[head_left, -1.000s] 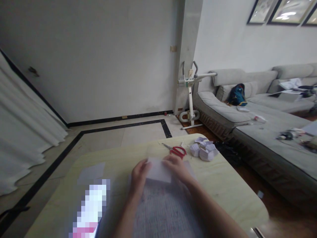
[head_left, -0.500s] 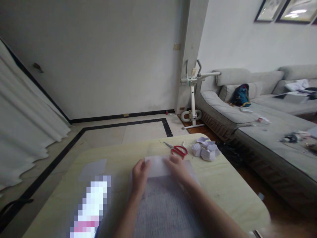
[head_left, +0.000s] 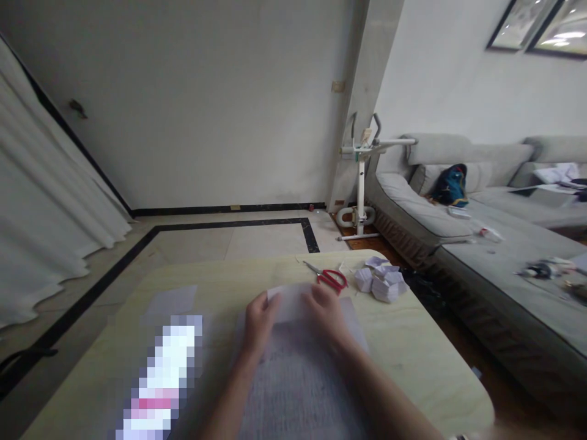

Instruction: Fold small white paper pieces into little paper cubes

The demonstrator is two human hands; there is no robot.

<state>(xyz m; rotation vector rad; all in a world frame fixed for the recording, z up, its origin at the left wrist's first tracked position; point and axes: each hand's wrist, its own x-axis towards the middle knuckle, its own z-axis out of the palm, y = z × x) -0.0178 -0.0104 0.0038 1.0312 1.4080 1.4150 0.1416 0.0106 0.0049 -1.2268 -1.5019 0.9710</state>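
Observation:
A small white piece of paper (head_left: 290,304) is held up between my two hands, above a large sheet covered in dense print or writing (head_left: 298,385). My left hand (head_left: 260,318) pinches its left edge, thumb on the near face. At the right edge my right hand (head_left: 324,308) grips it with bent fingers. Just beyond the right hand lie red-handled scissors (head_left: 332,279), blades pointing away to the left. Crumpled or folded white paper pieces (head_left: 383,280) sit in a cluster to their right. Some fingertips are hidden behind the paper.
The pale wooden table (head_left: 426,360) has rounded corners. On its left lie a white paper sheet (head_left: 172,300) and a bright pixelated patch (head_left: 160,379). Beyond the table stand a white exercise machine (head_left: 361,183) and a grey sofa (head_left: 495,244) with a dark blue backpack (head_left: 452,185).
The camera view has shifted slightly. Both hands keep their grip on the small paper, with little movement relative to the table.

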